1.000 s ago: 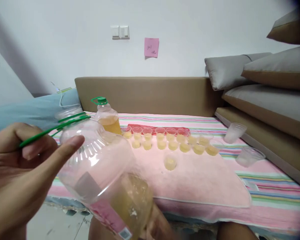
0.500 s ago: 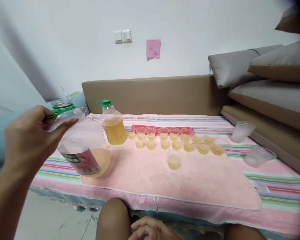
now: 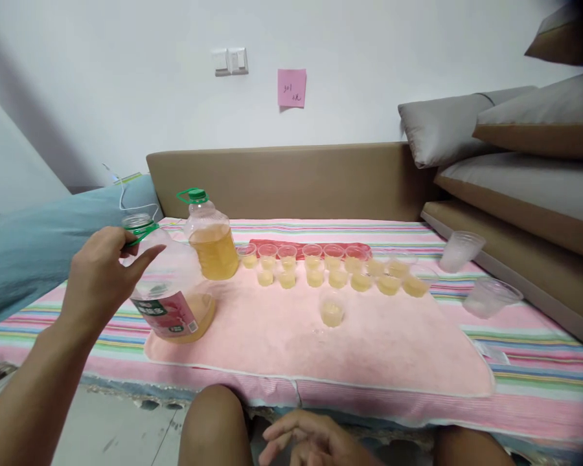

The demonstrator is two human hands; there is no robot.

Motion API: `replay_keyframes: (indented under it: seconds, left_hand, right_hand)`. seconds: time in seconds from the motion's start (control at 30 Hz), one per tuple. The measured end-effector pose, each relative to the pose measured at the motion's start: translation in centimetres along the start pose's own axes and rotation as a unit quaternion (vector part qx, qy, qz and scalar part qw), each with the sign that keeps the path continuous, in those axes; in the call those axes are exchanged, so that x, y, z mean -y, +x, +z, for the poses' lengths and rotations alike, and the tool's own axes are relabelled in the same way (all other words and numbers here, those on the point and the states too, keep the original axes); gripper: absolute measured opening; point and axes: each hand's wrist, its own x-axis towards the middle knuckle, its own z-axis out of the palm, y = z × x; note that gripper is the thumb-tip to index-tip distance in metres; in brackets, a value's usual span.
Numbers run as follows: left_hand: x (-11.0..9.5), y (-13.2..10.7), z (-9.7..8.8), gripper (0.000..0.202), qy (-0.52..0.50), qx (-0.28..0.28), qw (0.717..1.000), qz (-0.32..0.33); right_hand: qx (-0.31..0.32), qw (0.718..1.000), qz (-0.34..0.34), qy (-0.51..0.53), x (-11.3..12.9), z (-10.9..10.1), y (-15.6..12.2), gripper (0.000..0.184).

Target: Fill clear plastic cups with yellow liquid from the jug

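Observation:
My left hand (image 3: 100,268) is closed on the green carry handle at the neck of a large clear plastic jug (image 3: 175,268). This jug is uncapped, has a pink label and holds a little yellow liquid; it looks almost upright at the left edge of the pink mat. Behind it stands a capped jug (image 3: 216,252), fuller with yellow liquid. One clear plastic cup (image 3: 331,310) of pale yellow liquid sits alone in front of two rows of similar cups (image 3: 337,277). Low between the knees, my right hand (image 3: 315,440) is empty, its fingers loosely bent and apart.
Two clear cups (image 3: 461,252) lie near the stacked cushions (image 3: 519,188) on the right. A red strip (image 3: 301,249) lies behind the rows of cups. Wet spots mark the pink mat (image 3: 282,343). A blue cushion (image 3: 78,239) with a white cable is at left.
My left hand has come down and to the right with the jug's neck, and the jug stands more upright. The right-hand fingers have spread slightly. The view has shifted a little.

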Motion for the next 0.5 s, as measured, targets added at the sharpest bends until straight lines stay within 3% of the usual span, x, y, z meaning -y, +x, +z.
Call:
replay_keyframes:
  seconds: [0.1,0.2,0.27,0.33,0.4,0.5]
  left_hand:
    - [0.6,0.1,-0.1,0.043,0.002,-0.02,1.0,0.002]
    - [1.4,0.1,-0.2,0.044,-0.002,-0.008,1.0,-0.027]
    - [1.7,0.0,-0.4,0.045,-0.006,0.0,0.999,-0.043]
    - [1.9,-0.2,-0.6,0.046,-0.007,0.0,0.999,-0.047]
    - [2.0,-0.3,-0.6,0.046,-0.006,0.002,0.999,-0.039]
    - [2.2,-0.4,-0.6,0.045,0.004,-0.007,1.0,-0.023]
  right_hand:
    - [-0.026,0.998,0.004,-0.059,5.9,-0.2,-0.3,0.057]
    - [-0.118,0.975,0.036,-0.185,11.9,-2.0,-0.1,0.05]
    - [-0.208,0.922,0.044,-0.324,15.0,-4.0,0.3,0.05]
    - [-0.295,0.839,0.008,-0.456,16.8,-6.4,0.6,0.048]
    - [-0.348,0.775,-0.028,-0.527,17.2,-8.4,0.8,0.05]
    - [-0.369,0.72,-0.062,-0.585,15.8,-10.1,0.8,0.058]
